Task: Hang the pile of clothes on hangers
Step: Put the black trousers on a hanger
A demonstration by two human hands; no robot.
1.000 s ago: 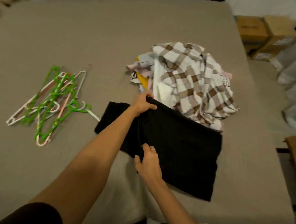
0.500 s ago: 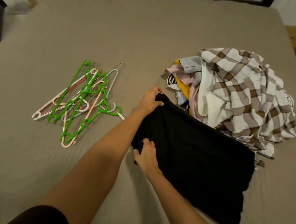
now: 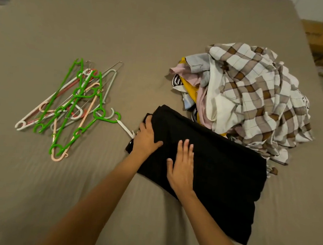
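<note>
A folded black garment (image 3: 220, 173) lies on the taupe bed sheet (image 3: 124, 35) in the lower centre-right of the frame, its far edge touching the pile of clothes (image 3: 252, 101) heaped in the upper right. A brown-and-white plaid shirt (image 3: 257, 84) tops that pile, with pink, yellow and pale blue pieces showing at its left side. The left hand (image 3: 147, 138) rests flat on the garment's left end, thumb spread wide and fingers reaching the fold's edge, gripping nothing. The right hand (image 3: 182, 169) lies just beside it, palm down on the black cloth with its fingers straight. At centre left, well apart from the clothes, is a tangle of green, pink, white and wire hangers (image 3: 76, 105). Cardboard boxes (image 3: 320, 41) stand off the bed at the upper right.
</note>
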